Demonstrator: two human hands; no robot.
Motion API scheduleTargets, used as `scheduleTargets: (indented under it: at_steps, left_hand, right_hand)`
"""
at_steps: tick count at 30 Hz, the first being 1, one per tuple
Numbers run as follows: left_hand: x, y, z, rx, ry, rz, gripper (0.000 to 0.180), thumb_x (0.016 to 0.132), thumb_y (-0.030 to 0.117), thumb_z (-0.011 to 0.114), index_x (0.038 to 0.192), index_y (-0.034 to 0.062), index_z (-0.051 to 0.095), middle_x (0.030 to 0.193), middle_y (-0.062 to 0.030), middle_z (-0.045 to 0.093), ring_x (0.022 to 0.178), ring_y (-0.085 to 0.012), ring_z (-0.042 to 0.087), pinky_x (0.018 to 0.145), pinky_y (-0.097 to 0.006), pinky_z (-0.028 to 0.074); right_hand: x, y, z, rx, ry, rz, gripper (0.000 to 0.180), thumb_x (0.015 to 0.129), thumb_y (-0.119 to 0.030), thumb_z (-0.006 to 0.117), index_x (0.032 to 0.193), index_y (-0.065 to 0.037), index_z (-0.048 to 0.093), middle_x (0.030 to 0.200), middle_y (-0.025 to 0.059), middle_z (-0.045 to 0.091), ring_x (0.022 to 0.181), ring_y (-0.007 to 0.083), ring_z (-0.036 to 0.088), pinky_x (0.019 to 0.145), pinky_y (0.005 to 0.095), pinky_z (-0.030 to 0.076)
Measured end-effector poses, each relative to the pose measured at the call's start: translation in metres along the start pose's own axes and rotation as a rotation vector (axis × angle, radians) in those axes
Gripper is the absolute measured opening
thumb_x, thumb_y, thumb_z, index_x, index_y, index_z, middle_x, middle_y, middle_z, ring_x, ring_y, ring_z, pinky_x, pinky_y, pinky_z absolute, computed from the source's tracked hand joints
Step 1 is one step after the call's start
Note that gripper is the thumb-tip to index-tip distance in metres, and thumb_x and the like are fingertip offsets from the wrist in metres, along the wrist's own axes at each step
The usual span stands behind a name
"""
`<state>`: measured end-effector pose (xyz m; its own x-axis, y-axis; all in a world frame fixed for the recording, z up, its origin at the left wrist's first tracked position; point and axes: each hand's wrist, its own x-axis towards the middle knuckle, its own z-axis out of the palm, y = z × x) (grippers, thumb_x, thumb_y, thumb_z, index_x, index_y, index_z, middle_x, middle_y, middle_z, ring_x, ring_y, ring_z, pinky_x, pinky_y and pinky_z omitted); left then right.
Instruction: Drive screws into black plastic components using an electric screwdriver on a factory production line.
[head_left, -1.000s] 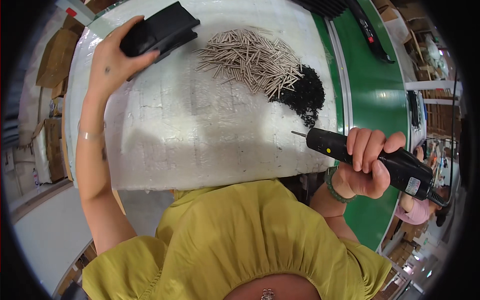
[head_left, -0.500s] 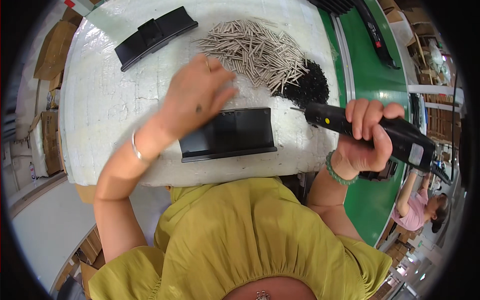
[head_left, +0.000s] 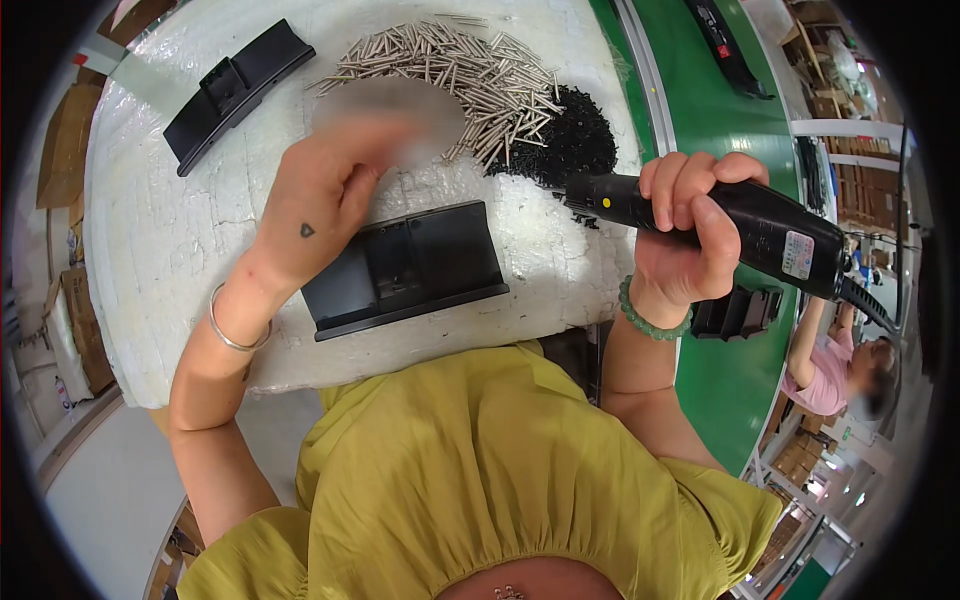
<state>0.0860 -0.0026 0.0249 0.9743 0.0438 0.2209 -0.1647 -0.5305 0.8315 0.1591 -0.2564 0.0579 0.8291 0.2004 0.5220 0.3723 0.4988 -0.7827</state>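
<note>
My right hand (head_left: 692,225) is wrapped round a black electric screwdriver (head_left: 775,222) with a cord at its rear; its front end points left, beside a heap of small black screws (head_left: 578,135). My left hand (head_left: 318,200) reaches to the near left edge of a pile of thin silver metal pins (head_left: 455,70). Its fingertips are smeared, so whether they hold anything is hidden. Just to the right of that hand, a black plastic panel (head_left: 435,262) with a raised lip lies on the pale, wrapped work surface (head_left: 540,255), partly covered by the hand.
A second black panel (head_left: 238,92) lies at the far left. Right of the work surface runs a green conveyor belt (head_left: 745,130) carrying a long black part (head_left: 722,45) and dark molded pieces (head_left: 738,312). A person in pink (head_left: 825,370) is at the right. Cardboard boxes (head_left: 65,165) stand left.
The view has shifted, so most things sit further left. My left hand has moved off the panel's far edge toward its left side. My right hand still grips the screwdriver.
</note>
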Motion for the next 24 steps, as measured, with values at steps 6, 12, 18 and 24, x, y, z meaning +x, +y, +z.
scheduleTargets:
  at_steps: [6,12,18,24]
  left_hand:
    - [0.001,0.000,0.014,0.048,-0.070,0.161,0.019,0.076,-0.005,0.058,0.092,0.0031,0.065,0.082,-0.0113,0.062,0.067,-0.0292,0.058,0.060,-0.034,0.046]
    - [0.015,0.004,0.035,0.093,-0.105,0.319,0.012,0.075,0.004,0.064,0.086,0.0038,0.065,0.083,-0.0084,0.061,0.079,-0.0282,0.059,0.066,-0.037,0.049]
    - [0.034,0.010,0.065,0.298,-0.182,0.485,0.014,0.071,0.014,0.071,0.081,0.0068,0.064,0.086,-0.0024,0.059,0.087,-0.0213,0.055,0.071,-0.033,0.050]
    - [0.047,0.007,0.077,0.299,-0.174,0.613,0.008,0.073,0.015,0.070,0.073,0.0095,0.065,0.079,0.0020,0.061,0.086,-0.0184,0.054,0.070,-0.031,0.050]
  right_hand:
    - [0.002,0.006,-0.001,-0.012,0.003,0.006,0.028,0.072,-0.003,0.051,0.100,-0.004,0.044,0.059,0.0037,0.044,0.046,0.0133,0.038,0.050,0.0309,0.037]
    - [0.001,0.006,-0.004,0.010,-0.003,0.017,0.028,0.072,-0.004,0.052,0.100,-0.005,0.044,0.058,0.0034,0.043,0.046,0.0133,0.038,0.051,0.0312,0.037]
    - [0.002,-0.011,0.002,0.058,-0.100,-0.025,0.030,0.075,-0.008,0.053,0.104,-0.006,0.043,0.059,0.0028,0.042,0.048,0.0137,0.039,0.056,0.0319,0.038]
    - [0.007,-0.022,0.003,0.079,-0.147,-0.057,0.033,0.076,-0.010,0.052,0.107,-0.008,0.043,0.060,0.0020,0.042,0.048,0.0132,0.040,0.057,0.0316,0.038]
